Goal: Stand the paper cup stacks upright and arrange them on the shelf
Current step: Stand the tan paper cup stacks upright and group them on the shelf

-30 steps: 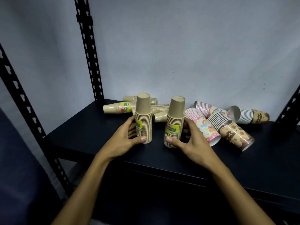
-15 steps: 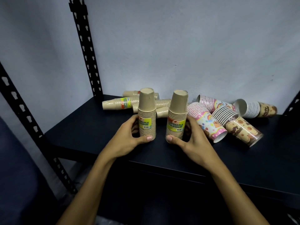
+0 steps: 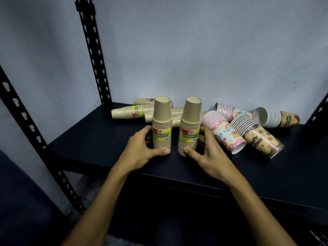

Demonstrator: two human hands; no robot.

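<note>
Two kraft paper cup stacks stand upright, rims down, on the dark shelf [image 3: 92,148]. My left hand [image 3: 140,150] is wrapped around the base of the left stack [image 3: 162,119]. The right stack [image 3: 190,123] leans slightly, with my right hand [image 3: 205,153] gripping its base. Both carry yellow labels. Behind them several kraft stacks [image 3: 127,112] lie on their sides. To the right lie two pink patterned stacks [image 3: 223,132] [image 3: 230,111], a brown patterned stack [image 3: 257,135] and a white-and-brown stack [image 3: 276,118].
Black perforated uprights [image 3: 92,55] [image 3: 26,121] frame the shelf on the left, another upright [image 3: 319,110] on the right. A pale wall closes the back. The shelf's front edge [image 3: 195,180] runs under my wrists. A lower level is dim below.
Both upright stacks have turned so their yellow labels face me, and the left one has shifted a little. My hands stay on their bases. The camera view has moved slightly.
</note>
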